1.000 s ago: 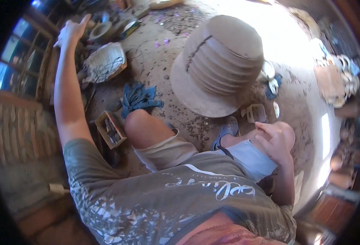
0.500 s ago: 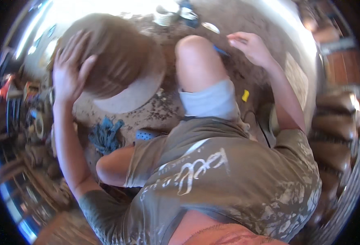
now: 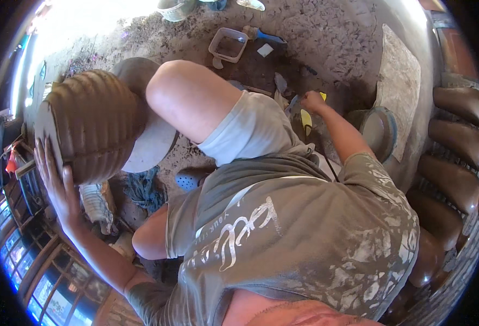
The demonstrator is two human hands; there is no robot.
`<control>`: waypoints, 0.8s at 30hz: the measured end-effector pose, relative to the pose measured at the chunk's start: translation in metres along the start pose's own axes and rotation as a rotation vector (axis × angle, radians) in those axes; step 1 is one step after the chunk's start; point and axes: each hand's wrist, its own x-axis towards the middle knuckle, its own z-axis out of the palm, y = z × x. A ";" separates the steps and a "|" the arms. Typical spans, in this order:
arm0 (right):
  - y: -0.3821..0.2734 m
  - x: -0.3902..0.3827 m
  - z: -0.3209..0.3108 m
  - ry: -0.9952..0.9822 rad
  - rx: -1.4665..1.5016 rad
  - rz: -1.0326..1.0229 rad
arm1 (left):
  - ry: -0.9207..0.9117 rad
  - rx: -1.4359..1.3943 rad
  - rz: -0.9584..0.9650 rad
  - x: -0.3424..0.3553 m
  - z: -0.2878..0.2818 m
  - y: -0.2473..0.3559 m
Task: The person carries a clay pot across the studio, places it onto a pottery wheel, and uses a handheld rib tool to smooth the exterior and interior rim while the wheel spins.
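A large brown clay pot [image 3: 101, 127] with ribbed walls stands at the left on a pale round disc [image 3: 153, 146]. My left hand [image 3: 57, 176] lies against the pot's top edge, fingers stretched along it and thumb on the outer wall. Beyond my raised knee, my right hand [image 3: 311, 101] is low over the floor with its fingers closed; what they hold, if anything, is hidden. A small yellow piece [image 3: 323, 96] shows right by these fingers. Just below them lies another yellow piece [image 3: 305, 120].
A clear plastic tub [image 3: 228, 45], a blue-handled tool [image 3: 269, 36] and a small white block [image 3: 265, 50] lie on the muddy floor ahead. A bucket [image 3: 176, 10] stands at the far side. A round basin [image 3: 379, 133] sits at right, near several brown clay forms [image 3: 450, 174].
My right hand has come down and nearer, from raised and loosely open to closed near the floor. My left hand has shifted down along the pot's rim. The view has turned.
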 end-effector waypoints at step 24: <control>-0.165 0.052 -0.141 -0.125 0.761 0.144 | 0.036 0.094 -0.205 0.009 0.011 0.023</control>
